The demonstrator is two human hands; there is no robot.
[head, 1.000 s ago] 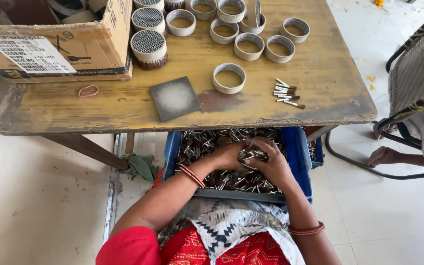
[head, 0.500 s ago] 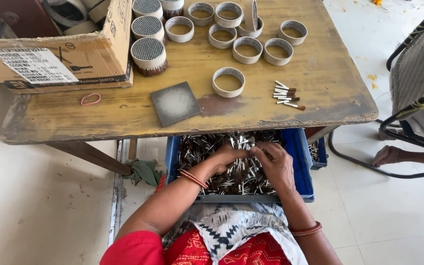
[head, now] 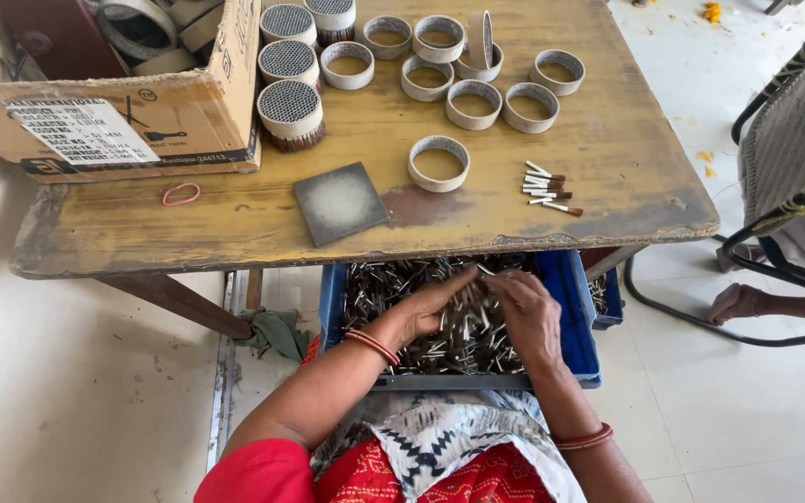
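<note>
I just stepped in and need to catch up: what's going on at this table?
A seated person has both hands in a blue crate of small dark sticks under the table edge. The left hand and right hand are gathering sticks together; the grip itself is unclear. On the wooden table sit empty paper rings, three filled rings, a grey square tile, a few loose sticks and a cardboard box.
</note>
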